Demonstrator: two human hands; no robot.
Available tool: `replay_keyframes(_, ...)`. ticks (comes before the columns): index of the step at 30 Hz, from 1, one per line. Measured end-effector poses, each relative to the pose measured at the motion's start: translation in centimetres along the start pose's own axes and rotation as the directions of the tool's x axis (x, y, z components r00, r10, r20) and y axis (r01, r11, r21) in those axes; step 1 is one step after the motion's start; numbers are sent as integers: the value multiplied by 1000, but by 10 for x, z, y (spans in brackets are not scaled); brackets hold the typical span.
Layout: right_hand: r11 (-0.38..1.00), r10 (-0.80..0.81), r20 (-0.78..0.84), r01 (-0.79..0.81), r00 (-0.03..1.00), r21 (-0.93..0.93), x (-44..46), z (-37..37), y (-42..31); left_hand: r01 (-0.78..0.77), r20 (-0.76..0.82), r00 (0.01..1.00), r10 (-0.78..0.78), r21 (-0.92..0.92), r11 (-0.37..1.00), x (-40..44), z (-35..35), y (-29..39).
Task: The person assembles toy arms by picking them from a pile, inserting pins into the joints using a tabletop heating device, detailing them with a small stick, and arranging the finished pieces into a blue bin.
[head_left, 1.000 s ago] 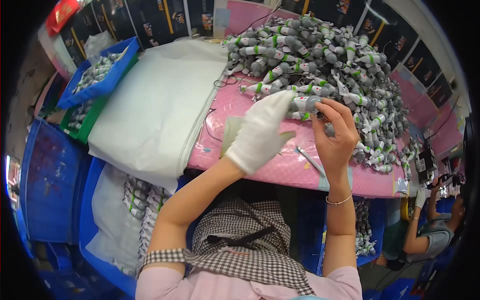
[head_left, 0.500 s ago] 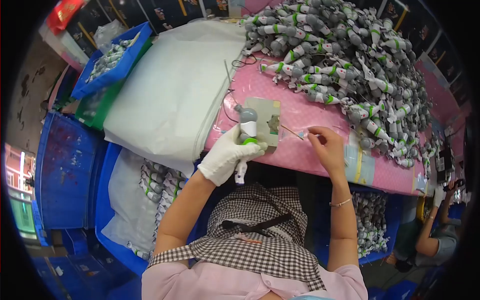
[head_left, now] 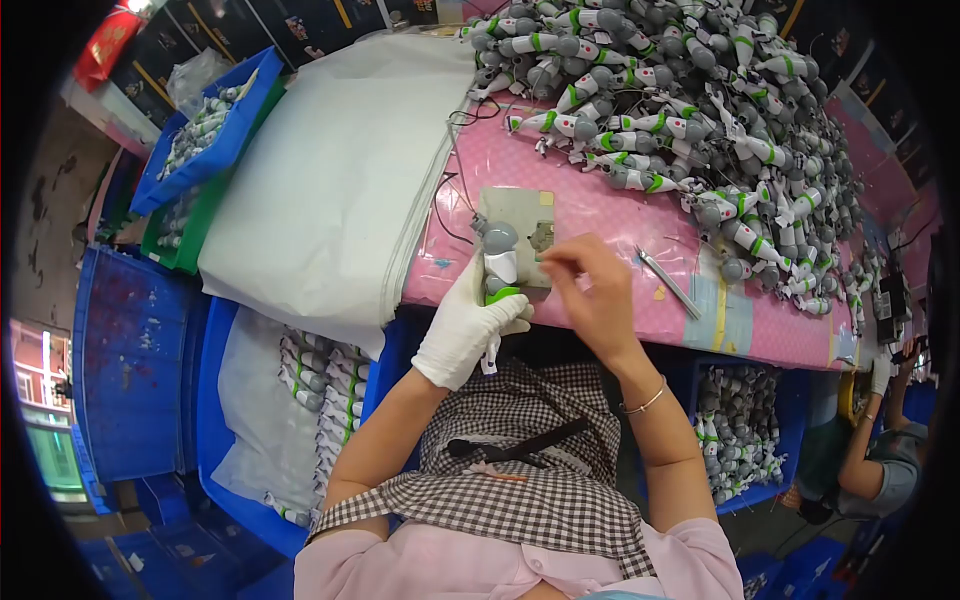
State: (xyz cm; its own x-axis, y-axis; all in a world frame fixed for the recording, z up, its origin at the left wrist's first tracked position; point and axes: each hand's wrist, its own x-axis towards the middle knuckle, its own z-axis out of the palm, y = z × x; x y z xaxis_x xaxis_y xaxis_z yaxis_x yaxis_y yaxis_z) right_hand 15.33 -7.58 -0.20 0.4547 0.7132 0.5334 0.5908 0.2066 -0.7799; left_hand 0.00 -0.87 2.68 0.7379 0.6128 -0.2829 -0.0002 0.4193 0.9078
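My left hand (head_left: 468,325), in a white glove, is closed around a toy figure (head_left: 502,265). The toy has a rounded grey head, a white body and a bright green band, and a thin dark wire runs up from its top. It is held upright over the left part of a flat grey plate (head_left: 515,205) on the pink tabletop. My bare right hand (head_left: 595,300) is just right of the toy, its fingers curled together near the plate's dark fitting (head_left: 541,238). Whatever its fingertips pinch is too small or hidden to make out.
A large pile of similar toys (head_left: 690,130) covers the table's back right. A slim metal tool (head_left: 668,283) lies right of my hand. White sheets (head_left: 320,180) are stacked at left. Blue bins (head_left: 215,430) with toys stand below. Another person's arm (head_left: 862,450) shows at far right.
My right hand has moved left, close to the toy. The thin stick seen by its fingers before is no longer visible. The slim metal tool on the table has come into view.
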Motion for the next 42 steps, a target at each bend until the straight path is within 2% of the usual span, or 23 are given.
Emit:
replay_keyframes(1, 986, -151, 56, 146, 987, 84, -2, 6, -5, 3, 6, 1000, -3, 3, 1000, 2, 2, -3)
replay_keyframes(2, 986, -149, 52, 144, 988, 81, -2, 9, -4, -40, -26, 999, 40, 22, 999, 4, 4, -7)
replay_keyframes(4, 960, -236, 67, 243, 969, -142, -4, 14, -1, -85, -56, 995, 87, 41, 996, 6, 5, -12)
replay_keyframes(7, 946, -277, 119, 292, 954, -140, -7, 11, -8, -129, -75, 989, 130, 13, 992, 7, 5, -12)
replay_keyframes(9, 962, -227, 95, 238, 969, -131, -6, 8, -8, -74, -80, 993, 89, 168, 983, 3, 4, -11)
replay_keyframes(10, 974, -185, 70, 192, 980, -122, -5, 7, -7, -75, -76, 993, 89, 169, 983, 5, 4, -13)
replay_keyframes(12, 969, -214, 90, 223, 973, -109, -5, 7, -10, -170, -86, 980, 182, 122, 978, 6, 5, -19)
replay_keyframes(14, 963, -240, 107, 250, 965, -97, -7, 7, -9, -125, -95, 986, 139, 141, 982, 4, 6, -15)
replay_keyframes(16, 974, -198, 53, 203, 979, -99, -4, 7, -2, -89, -106, 989, 106, 156, 984, 4, 6, -13)
replay_keyframes(18, 977, -204, 72, 208, 976, -44, -5, 8, -4, -19, -71, 997, 23, 63, 998, 3, 2, -10)
replay_keyframes(20, 979, -203, 86, 203, 975, 13, -4, 10, -4, -17, -43, 999, 18, 30, 999, 3, -4, -11)
replay_keyframes(22, 989, -133, 61, 137, 989, -51, -2, 8, -2, -10, -13, 1000, 10, -8, 1000, 3, -5, -12)
replay_keyframes(26, 983, -183, 81, 184, 980, 2, -4, 11, -4, -16, -16, 1000, 15, -40, 999, 3, -6, -11)
replay_keyframes(28, 992, -119, 52, 121, 992, -26, -3, 10, 0, -21, -1, 1000, 21, -51, 998, 2, -5, -10)
replay_keyframes(32, 985, -172, 93, 170, 981, 34, -5, 12, -4, -33, -17, 999, 32, -45, 998, 3, -7, -13)
replay_keyframes(34, 992, -104, -46, 99, 994, -83, 1, 7, 5, -55, 8, 998, 55, -30, 998, 6, -14, -16)
replay_keyframes(36, 987, -109, -101, 96, 989, -128, 6, 1, 30, 7, 23, 1000, 1, -330, 944, 6, -25, -15)
replay_keyframes(37, 981, -120, -156, 92, 980, -173, 7, -3, 40, 2, 13, 1000, 3, -330, 944, 7, -26, -13)
replay_keyframes(38, 982, -123, -152, 98, 981, -164, 5, -7, 46, -57, -15, 998, 56, -419, 906, 8, -27, -11)
replay_keyframes(39, 979, -35, -131, 7, 991, -206, 3, -10, 51, -116, -47, 993, 107, -501, 858, 9, -29, -8)
replay_keyframes(40, 965, 54, -114, -81, 992, -249, 1, -14, 56, -142, 0, 986, 168, -534, 834, 13, -36, -7)
replay_keyframes(41, 968, 48, -113, -74, 993, -241, -1, -17, 63, -153, -7, 984, 175, -529, 835, 14, -38, -4)
replay_keyframes(42, 908, -35, -79, -1, 996, -418, -4, -19, 70, -130, 6, 986, 169, -609, 782, 15, -39, 0)
